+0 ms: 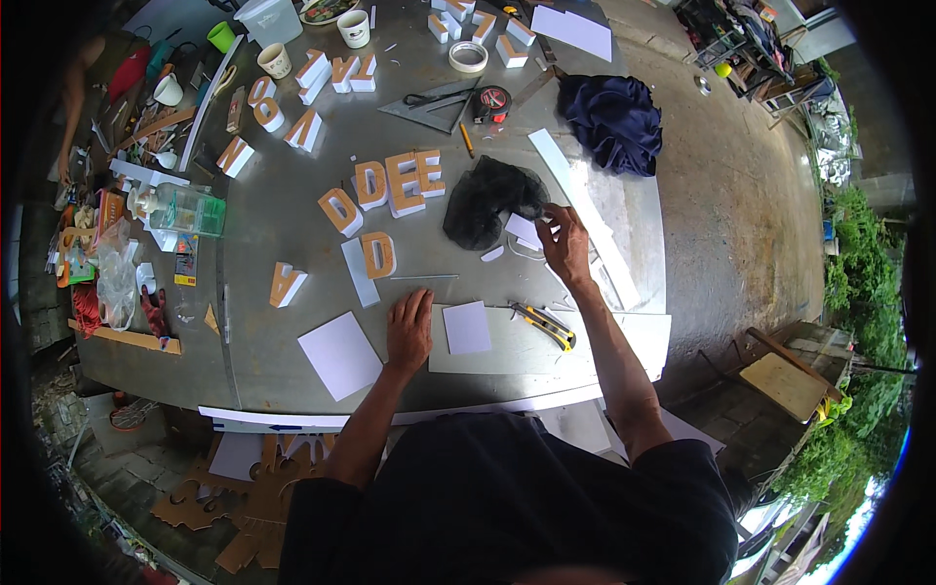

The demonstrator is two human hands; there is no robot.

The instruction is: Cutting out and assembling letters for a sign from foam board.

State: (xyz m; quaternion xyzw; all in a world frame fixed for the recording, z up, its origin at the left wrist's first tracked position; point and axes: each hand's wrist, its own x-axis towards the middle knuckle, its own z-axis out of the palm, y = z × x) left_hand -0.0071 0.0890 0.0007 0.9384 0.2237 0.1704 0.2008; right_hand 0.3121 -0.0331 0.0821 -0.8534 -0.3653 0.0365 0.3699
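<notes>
My left hand (pixel 409 327) lies flat on the table with its fingers stretched out, beside a small white square sheet (pixel 468 329). Beyond its fingertips is a thin metal rod (pixel 424 277). My right hand (pixel 565 244) is pinched closed at the right edge of a crumpled black mesh cloth (pixel 487 200); what its fingertips hold is too small to make out. White offcuts (pixel 525 231) lie between the cloth and that hand. A yellow and black utility knife (pixel 544 327) rests on a white board (pixel 624 341) between my forearms.
Block letters with brown faces and white sides (pixel 400 180) stand at centre left. Farther off are a set square (pixel 429 105), a tape measure (pixel 491 103), a pencil (pixel 467 139), a tape roll (pixel 468 57) and dark blue fabric (pixel 611 122). Cups (pixel 354 28) stand at the back.
</notes>
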